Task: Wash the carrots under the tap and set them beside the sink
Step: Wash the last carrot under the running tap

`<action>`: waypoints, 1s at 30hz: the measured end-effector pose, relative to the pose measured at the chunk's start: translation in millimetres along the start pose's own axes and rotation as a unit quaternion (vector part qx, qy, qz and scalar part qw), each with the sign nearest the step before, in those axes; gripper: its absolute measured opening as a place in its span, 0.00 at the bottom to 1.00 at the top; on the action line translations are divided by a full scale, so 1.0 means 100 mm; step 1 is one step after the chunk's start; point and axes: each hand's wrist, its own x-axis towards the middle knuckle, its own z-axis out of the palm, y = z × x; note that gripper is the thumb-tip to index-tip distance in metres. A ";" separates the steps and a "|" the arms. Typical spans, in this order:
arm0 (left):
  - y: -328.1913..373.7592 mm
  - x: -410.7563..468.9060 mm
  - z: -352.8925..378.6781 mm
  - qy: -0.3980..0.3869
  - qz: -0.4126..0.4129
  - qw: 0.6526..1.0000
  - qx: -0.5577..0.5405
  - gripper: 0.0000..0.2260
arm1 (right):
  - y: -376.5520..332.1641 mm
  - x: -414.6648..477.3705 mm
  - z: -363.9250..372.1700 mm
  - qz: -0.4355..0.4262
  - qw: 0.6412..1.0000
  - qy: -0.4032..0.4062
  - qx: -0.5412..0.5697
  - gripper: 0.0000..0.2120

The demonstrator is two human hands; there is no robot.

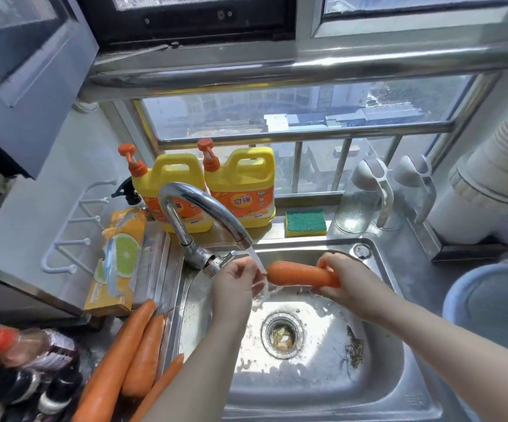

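Note:
My right hand [348, 284] grips the thin end of an orange carrot [298, 274] held level over the steel sink [377, 376]. Water runs from the curved tap [199, 205] onto the carrot's thick end. My left hand [236, 283] is at that thick end under the stream, fingers bent and touching the carrot's tip. Three more carrots [127, 348] lie side by side on the counter left of the sink, partly hidden by my left forearm.
Two yellow detergent jugs [240, 190] and a green-yellow sponge [306, 222] stand behind the sink. A citrus-print box [118, 263] lies left of the tap. Glass jugs [365, 202] and a blue basin [496, 312] are at the right. Bottles [18, 376] crowd the lower left.

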 end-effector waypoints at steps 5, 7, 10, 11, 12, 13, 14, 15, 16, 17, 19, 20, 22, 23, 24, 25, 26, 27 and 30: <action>0.04 -0.07 -0.01 -0.057 -0.036 0.997 0.024 0.08 | -0.05 0.01 0.01 0.006 0.999 0.032 -0.019 0.14; 0.03 -0.08 -0.04 -0.037 -0.033 0.999 0.006 0.07 | -0.12 0.02 0.02 0.003 0.998 0.049 -0.037 0.14; 0.04 -0.09 -0.07 0.002 -0.004 0.999 -0.037 0.04 | -0.26 0.04 0.05 0.004 0.996 0.070 -0.054 0.14; 0.05 -0.09 -0.07 0.011 0.008 0.999 -0.046 0.05 | -0.30 0.05 0.06 0.003 0.995 0.075 -0.059 0.13; 0.06 -0.10 -0.08 0.020 0.023 0.999 -0.044 0.05 | -0.33 0.06 0.06 0.002 0.995 0.076 -0.062 0.13; 0.06 -0.11 -0.08 0.031 0.041 0.998 -0.033 0.05 | -0.36 0.07 0.07 0.001 0.995 0.073 -0.061 0.13; 0.06 -0.12 -0.09 0.044 0.061 0.997 -0.014 0.05 | -0.38 0.09 0.09 0.002 0.996 0.067 -0.057 0.13; 0.06 -0.11 -0.09 0.058 0.081 0.995 0.010 0.05 | -0.39 0.10 0.11 0.006 0.997 0.057 -0.048 0.13; 0.06 -0.11 -0.09 0.071 0.103 0.992 0.033 0.05 | -0.39 0.11 0.12 0.012 0.999 0.043 -0.029 0.13; 0.06 -0.11 -0.10 0.079 0.122 0.988 0.048 0.06 | -0.37 0.12 0.14 0.019 1.000 0.024 0.004 0.12; 0.07 -0.12 -0.09 0.074 0.141 0.986 0.057 0.08 | -0.33 0.13 0.16 0.027 0.995 -0.025 0.087 0.10; 0.07 -0.13 -0.09 0.064 0.145 0.985 0.064 0.09 | -0.31 0.12 0.17 0.028 0.991 -0.050 0.119 0.09; 0.08 -0.15 -0.10 0.050 0.150 0.983 0.089 0.08 | -0.27 0.10 0.17 0.022 0.986 -0.079 0.147 0.07; 0.08 -0.15 -0.11 0.045 0.148 0.983 0.100 0.06 | -0.24 0.09 0.16 0.019 0.985 -0.084 0.151 0.07; 0.08 -0.15 -0.12 0.041 0.139 0.983 0.114 0.07 | -0.21 0.08 0.16 0.017 0.984 -0.089 0.154 0.07; 0.09 -0.14 -0.12 0.033 0.131 0.981 0.138 0.13 | -0.18 0.06 0.16 0.017 0.983 -0.094 0.157 0.07; 0.09 -0.13 -0.12 0.018 0.121 0.979 0.165 0.21 | -0.16 0.05 0.16 0.017 0.981 -0.101 0.163 0.07; 0.09 -0.11 -0.12 -0.001 0.111 0.976 0.187 0.25 | -0.14 0.04 0.16 0.016 0.979 -0.111 0.172 0.07; 0.07 -0.09 -0.12 -0.053 0.089 0.975 0.199 0.20 | -0.10 0.02 0.18 0.011 0.969 -0.140 0.204 0.09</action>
